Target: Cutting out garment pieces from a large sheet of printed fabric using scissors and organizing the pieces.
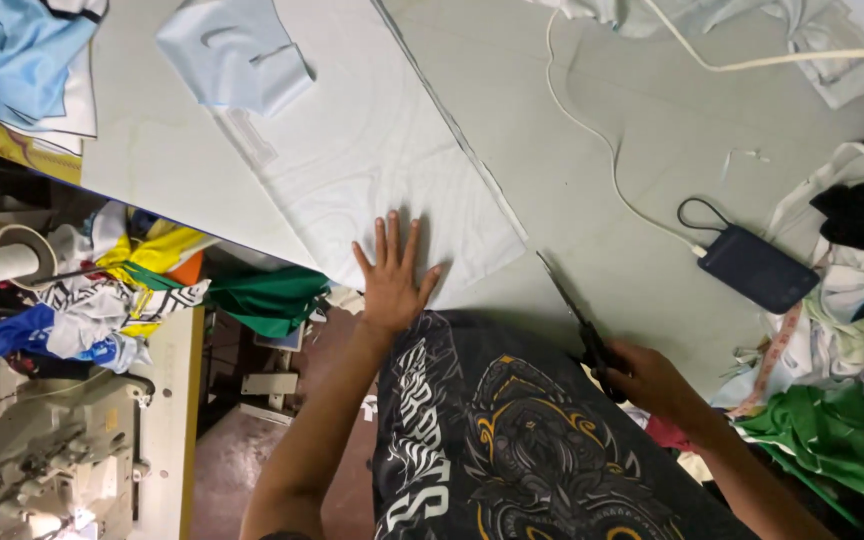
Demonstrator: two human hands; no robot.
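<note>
My left hand [392, 275] lies flat with fingers spread on a sheet of white fabric [372, 150] spread over the pale cutting table [592, 80]. The hand presses near the fabric's front edge. My right hand [652, 380] grips the handles of black scissors [574, 315], whose blades point up and left toward the fabric's right front corner. The blade tips sit just off the cloth's edge. A folded pale blue piece [237, 50] rests on the far part of the white fabric.
A dark power bank [757, 268] with a white cable [592, 130] lies right of the scissors. Piles of green, white and black cloth [842, 400] crowd the right side. Coloured fabric scraps [142, 280] and a sewing machine [42, 460] sit left, below the table edge.
</note>
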